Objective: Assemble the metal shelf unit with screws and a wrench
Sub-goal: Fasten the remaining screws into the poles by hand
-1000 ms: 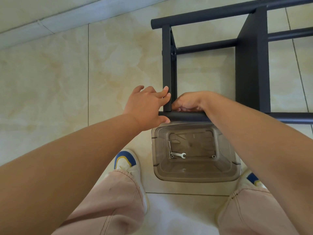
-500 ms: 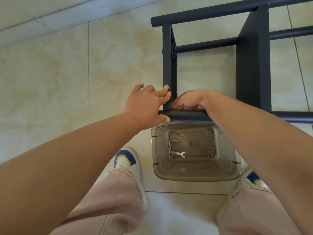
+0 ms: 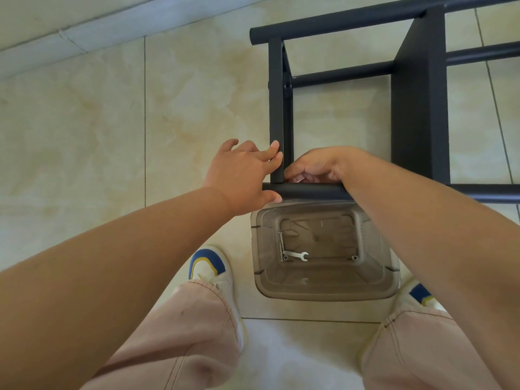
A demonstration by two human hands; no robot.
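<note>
The black metal shelf frame (image 3: 419,108) stands on the tiled floor (image 3: 84,122), seen from above, with a wide flat upright at the right and a narrower upright post (image 3: 277,108) at the left. Round tubes run across it, one at the far side and one nearest the person, the near crossbar (image 3: 312,190).

The left hand (image 3: 244,175) grips the left end of the near crossbar: its thumb lies under the tube, its palm covers the tube's end, and its fingertips reach to the left face of the upright post. The right hand (image 3: 318,166) sits just right of the post, above the crossbar, with its fingers curled in toward the joint where post and bar meet. Something small and pale shows under those fingers, but what it is cannot be told.

Directly below the crossbar, a clear plastic bin (image 3: 326,294) stands on the floor between the person's shoes. In its bottom lies a small silver wrench (image 3: 297,255), with a long screw (image 3: 280,246) beside it at the left wall and another small metal piece (image 3: 354,258) near the right wall.

The left shoe (image 3: 209,266) is white with a blue and yellow toe, and pale pink trouser legs (image 3: 191,333) fill the near edge of the view. A pale skirting (image 3: 84,32) runs along the far left of the floor.
</note>
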